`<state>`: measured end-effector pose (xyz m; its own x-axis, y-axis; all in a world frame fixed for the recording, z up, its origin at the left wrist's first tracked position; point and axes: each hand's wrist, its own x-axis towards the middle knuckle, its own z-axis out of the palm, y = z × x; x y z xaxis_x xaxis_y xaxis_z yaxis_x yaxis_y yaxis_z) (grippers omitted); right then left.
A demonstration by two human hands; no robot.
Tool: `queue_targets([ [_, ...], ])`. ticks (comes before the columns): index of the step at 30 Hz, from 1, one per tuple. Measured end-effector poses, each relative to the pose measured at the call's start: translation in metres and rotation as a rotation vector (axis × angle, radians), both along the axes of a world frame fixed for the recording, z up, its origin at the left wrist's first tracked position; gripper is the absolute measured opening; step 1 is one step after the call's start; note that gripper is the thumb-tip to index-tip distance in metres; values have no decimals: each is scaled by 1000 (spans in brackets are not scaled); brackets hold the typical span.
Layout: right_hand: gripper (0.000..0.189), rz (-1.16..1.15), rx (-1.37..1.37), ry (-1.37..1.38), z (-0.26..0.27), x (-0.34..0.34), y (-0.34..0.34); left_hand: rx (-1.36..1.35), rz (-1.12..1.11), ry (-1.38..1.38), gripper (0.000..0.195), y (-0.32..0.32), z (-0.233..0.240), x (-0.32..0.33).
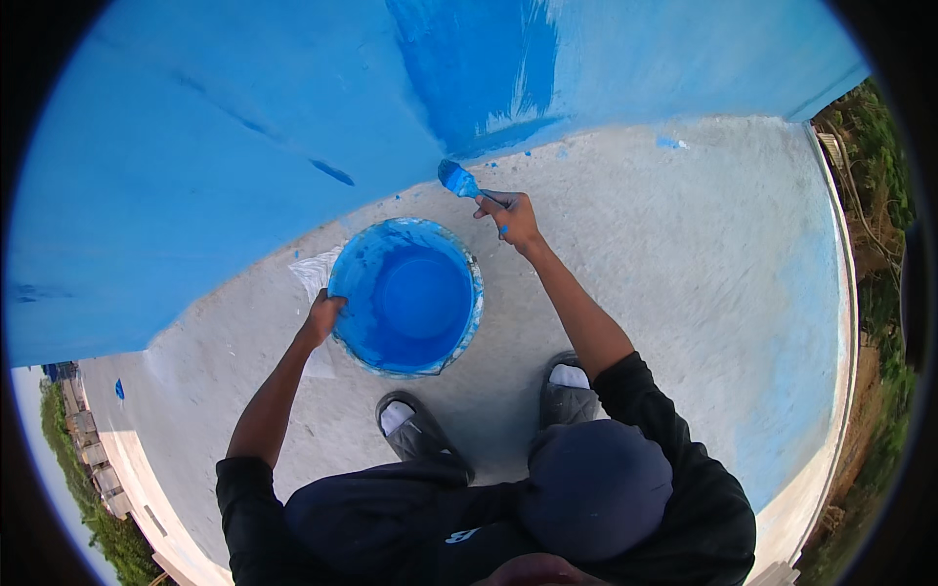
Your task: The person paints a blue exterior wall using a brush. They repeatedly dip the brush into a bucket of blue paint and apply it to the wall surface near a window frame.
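My left hand (322,317) grips the left rim of a round bucket (338,333) that holds blue paint (426,299). My right hand (513,218) holds a paintbrush (458,179) by its handle, to the upper right of the bucket. Its bristles are coated in blue and lie close to the foot of a wall corner. Deeper blue paint (476,62) covers a patch beside that corner, with a streaky right edge over the lighter blue wall (659,58). Whether the bristles touch the wall is unclear.
The grey concrete floor (659,256) bears blue spots and smears. A pale plastic sheet (315,271) lies partly beneath the bucket. My slippered feet stand below it. A low parapet (846,293) edges the floor at right, with plants beyond. A small blue scrap (119,389) lies far left.
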<state>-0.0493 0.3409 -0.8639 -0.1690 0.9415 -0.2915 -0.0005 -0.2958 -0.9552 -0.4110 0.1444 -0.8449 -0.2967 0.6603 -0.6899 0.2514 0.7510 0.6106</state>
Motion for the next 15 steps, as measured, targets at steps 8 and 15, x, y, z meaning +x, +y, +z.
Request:
queue_targets([
  [8,33,-545,13,178,9,48,32,29,5,43,55,0,6,7],
  [15,40,-586,87,225,20,27,37,78,69,71,51,2,8,16],
])
